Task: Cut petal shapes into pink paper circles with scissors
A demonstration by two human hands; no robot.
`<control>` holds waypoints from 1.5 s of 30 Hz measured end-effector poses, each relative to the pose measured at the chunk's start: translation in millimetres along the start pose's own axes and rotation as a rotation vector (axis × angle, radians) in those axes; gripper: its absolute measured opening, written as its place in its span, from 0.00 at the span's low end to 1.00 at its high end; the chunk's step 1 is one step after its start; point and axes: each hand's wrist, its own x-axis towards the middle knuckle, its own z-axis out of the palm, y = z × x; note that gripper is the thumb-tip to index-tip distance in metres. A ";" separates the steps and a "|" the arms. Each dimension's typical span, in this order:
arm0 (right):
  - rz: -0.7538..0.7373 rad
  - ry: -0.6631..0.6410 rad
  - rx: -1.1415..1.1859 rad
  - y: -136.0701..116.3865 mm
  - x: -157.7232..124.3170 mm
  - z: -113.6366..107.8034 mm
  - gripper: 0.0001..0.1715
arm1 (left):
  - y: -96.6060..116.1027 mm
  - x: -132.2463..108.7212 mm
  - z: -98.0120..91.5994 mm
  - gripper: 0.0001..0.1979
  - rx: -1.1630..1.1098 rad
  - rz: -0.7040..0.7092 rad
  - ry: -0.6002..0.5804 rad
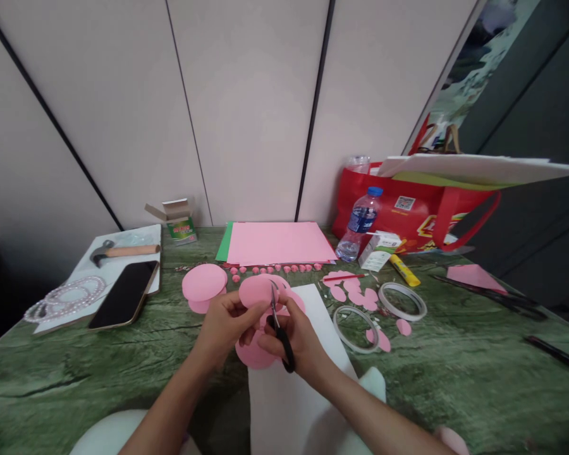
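Note:
My left hand [234, 322] pinches a pink paper circle [255, 291] near its lower edge. In my right hand [291, 335] is a pair of scissors [283, 341] with black handles, its blades pointing up at the right side of that circle. Whether the blades are cutting into the paper cannot be made out. More pink circles [256, 354] lie beneath and around my hands, partly covered by them. A white sheet [308, 379] is under my right hand. Left of my hands sits a stack of pink circles [203, 283].
Tape rolls [403, 302], pink petal pieces [355, 296] and a glue stick [404, 270] lie to the right. A water bottle [359, 224] stands before a red bag [398, 208]. Pink sheets [279, 242] are at the back. A phone [126, 296] and hammer [126, 251] lie left.

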 end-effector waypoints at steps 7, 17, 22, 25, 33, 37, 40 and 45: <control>-0.009 0.012 -0.037 0.4 -0.1 -1.2 0.31 | -3.5 1.5 -2.7 0.11 -0.031 0.014 -0.013; 0.015 0.073 -0.122 0.9 0.8 -0.7 0.32 | 0.5 0.8 -5.5 0.12 -0.037 0.029 0.001; 0.043 0.101 -0.200 -8.1 -0.2 2.3 0.32 | 3.3 0.9 -6.5 0.12 -0.071 0.033 0.028; 0.059 0.095 -0.200 -9.3 -0.3 3.4 0.32 | 4.3 0.7 -5.6 0.12 -0.119 0.038 0.045; 0.068 0.025 -0.135 4.2 -1.6 2.8 0.33 | 3.4 -0.5 0.1 0.13 -0.061 0.044 0.050; 0.067 0.006 -0.139 0.3 -1.7 2.0 0.32 | 0.4 0.4 -2.6 0.13 -0.023 0.048 0.054; 0.024 -0.028 -0.057 -2.7 -1.0 0.8 0.32 | 0.1 0.3 -3.2 0.13 0.020 0.028 0.010; -0.028 -0.040 -0.026 -2.1 -0.1 -1.1 0.36 | 1.3 -0.8 -0.7 0.11 0.045 0.007 -0.030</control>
